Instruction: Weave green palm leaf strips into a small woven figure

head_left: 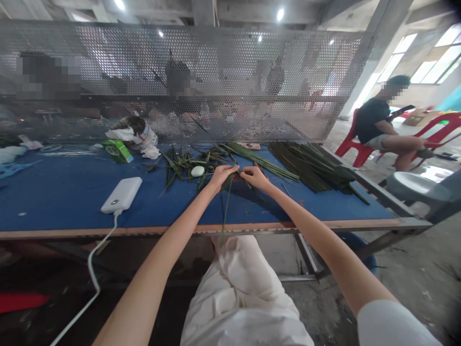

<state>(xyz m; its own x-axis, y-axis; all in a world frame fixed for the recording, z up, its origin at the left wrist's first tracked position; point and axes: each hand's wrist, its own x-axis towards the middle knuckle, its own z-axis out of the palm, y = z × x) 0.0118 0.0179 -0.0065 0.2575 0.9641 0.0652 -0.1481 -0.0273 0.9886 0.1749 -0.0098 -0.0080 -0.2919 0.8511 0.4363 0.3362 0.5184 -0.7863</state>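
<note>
**A:** Nearest to the camera?

**B:** Person's knees in loose white cloth trousers (237, 293), below the table edge.

**A:** Hands?

**B:** Left hand (219, 177) and right hand (256, 178) almost meet over the table. Fingers are curled, not spread, with the fingertips pinching a narrow green leaf strip (226, 206). Its tail hangs past the front edge.

**A:** Table?

**B:** Long blue-topped work table (54, 204). White rectangular power bank (121, 194) sits left of the hands, and a white cable (91, 269) drops off the front. Just past the hands is a loose heap of green leaf strips (187, 166), with a smooth white egg-shaped object (197, 171) among them. To the right is a stack of long dark green leaves (309, 166). Far left: green printed carton (117, 151), crumpled white plastic bag (133, 137).

**A:** Beyond?

**B:** Perforated grey metal screen (180, 72) along the far edge, blurred figures behind it. Far right, a seated person in a dark T-shirt (374, 122) on a red plastic chair (355, 142).
</note>
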